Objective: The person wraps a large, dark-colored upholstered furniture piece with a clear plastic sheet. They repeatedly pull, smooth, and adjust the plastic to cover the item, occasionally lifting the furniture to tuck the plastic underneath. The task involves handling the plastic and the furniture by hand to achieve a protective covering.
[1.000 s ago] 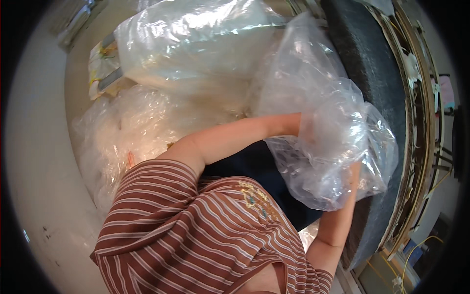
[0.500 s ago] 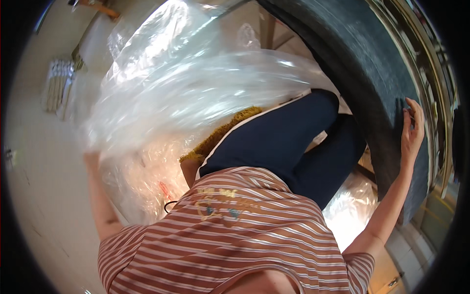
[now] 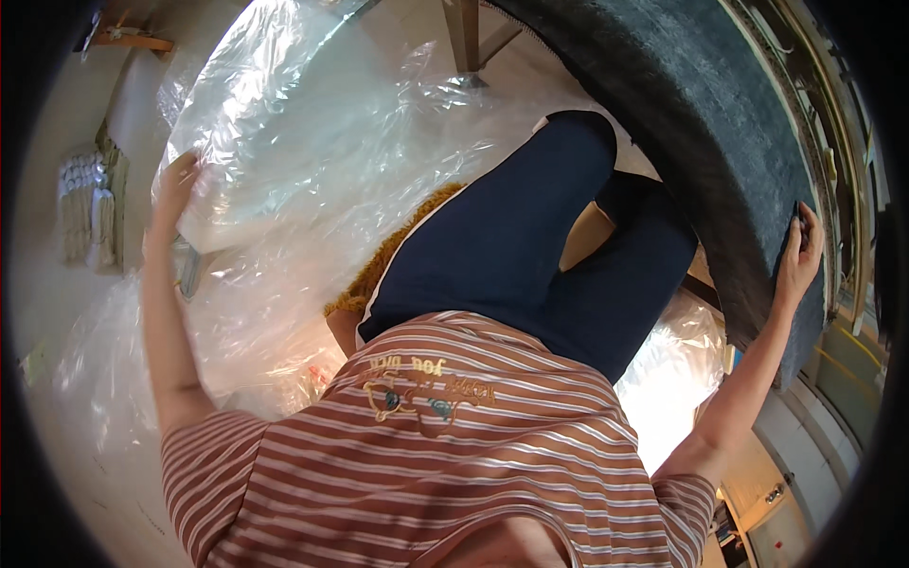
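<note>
Two hands, spread wide, and loads of clear plastic film (image 3: 312,142) covering the area in front of and to the left of the seated person. Left hand (image 3: 176,180) is at the film's left edge, fingers bent inward; can't tell from this angle if they're really pinching the plastic or just resting against it. Right hand (image 3: 801,254) is way over on the dark grey tabletop (image 3: 682,85), near its far-right edge, fingers loosely curled with a bit of a gap. Dark patch between them, but I can't tell if that's something held or only shadow.

My take on handling film this thin: grab it right at the edge, thumb against fingertips, and move the arm slowly, because it probably clings and creases if you yank it. The free side could do with a flat palm to keep it from bunching.

As for what's in the way, the knees in navy trousers (image 3: 483,246) sit right against the film, and a fuzzy brown seat cover (image 3: 402,251) pokes out by the thigh, so I'd guess snagging there. Wooden leg (image 3: 462,38) stands just past the sheet. Pale bundles (image 3: 87,208) lie off to the left, and more crinkly plastic (image 3: 674,355) glows under the right arm.
</note>
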The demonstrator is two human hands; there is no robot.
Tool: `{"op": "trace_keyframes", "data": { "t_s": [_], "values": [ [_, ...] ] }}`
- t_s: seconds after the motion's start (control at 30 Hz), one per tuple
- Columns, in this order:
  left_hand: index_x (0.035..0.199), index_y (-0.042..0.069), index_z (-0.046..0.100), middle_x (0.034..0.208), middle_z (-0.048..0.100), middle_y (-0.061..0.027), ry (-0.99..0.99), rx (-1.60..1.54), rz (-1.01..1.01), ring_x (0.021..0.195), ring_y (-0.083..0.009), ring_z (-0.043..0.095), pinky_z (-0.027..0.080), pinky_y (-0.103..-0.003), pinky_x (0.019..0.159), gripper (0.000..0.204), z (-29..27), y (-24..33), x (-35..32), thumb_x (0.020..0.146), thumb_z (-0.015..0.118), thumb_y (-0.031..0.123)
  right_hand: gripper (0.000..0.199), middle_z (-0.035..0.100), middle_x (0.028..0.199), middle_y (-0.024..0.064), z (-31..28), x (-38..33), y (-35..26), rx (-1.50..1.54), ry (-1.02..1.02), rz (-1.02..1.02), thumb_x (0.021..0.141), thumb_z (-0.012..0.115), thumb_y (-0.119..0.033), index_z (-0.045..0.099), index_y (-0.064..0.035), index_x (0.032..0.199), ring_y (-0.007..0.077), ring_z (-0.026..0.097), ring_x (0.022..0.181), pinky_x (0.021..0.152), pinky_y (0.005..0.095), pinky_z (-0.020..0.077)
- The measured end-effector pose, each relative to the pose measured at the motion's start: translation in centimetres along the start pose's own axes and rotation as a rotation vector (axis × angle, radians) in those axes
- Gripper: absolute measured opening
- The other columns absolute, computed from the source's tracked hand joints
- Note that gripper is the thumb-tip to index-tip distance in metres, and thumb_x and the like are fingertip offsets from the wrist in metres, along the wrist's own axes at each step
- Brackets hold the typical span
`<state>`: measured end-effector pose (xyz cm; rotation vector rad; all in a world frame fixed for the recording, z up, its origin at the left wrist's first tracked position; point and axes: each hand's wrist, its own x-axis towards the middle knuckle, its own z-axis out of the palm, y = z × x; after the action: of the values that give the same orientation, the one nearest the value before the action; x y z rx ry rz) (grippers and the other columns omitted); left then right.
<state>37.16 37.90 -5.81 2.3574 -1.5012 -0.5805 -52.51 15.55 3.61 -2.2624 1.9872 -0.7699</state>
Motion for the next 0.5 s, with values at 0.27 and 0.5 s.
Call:
{"op": "trace_keyframes", "data": {
  "t_s": [0.27, 0.5],
  "values": [
    [0.129, -0.008, 0.044, 0.132, 0.048, -0.0238, -0.344, 0.162, 0.047, 0.124, -0.0335, 0.045, 0.035, -0.04, 0.105, 0.09, 32.5, 6.2, 9.8, 0.072, 0.071, 0.056, 0.03, 0.055, 0.123, 0.0115, -1.0, -2.8, 2.1, -0.244, -0.072, -0.091, 0.098, 0.045, -0.014, 0.055, -0.0031, 0.124, 0.0243, 0.05, 0.114, 0.099, 0.0337, 0.036],
    [0.129, -0.006, 0.045, 0.133, 0.048, -0.0212, -0.548, -0.083, -0.044, 0.122, -0.0323, 0.047, 0.038, -0.038, 0.101, 0.071, 44.2, 8.4, 3.1, 0.08, 0.065, 0.041, 0.029, 0.056, 0.12, 0.0118, -1.4, -4.5, 1.1, -0.272, -0.006, 0.051, 0.094, 0.047, -0.012, 0.057, -0.0035, 0.121, 0.0243, 0.051, 0.112, 0.097, 0.0345, 0.0382]
  ]
}}
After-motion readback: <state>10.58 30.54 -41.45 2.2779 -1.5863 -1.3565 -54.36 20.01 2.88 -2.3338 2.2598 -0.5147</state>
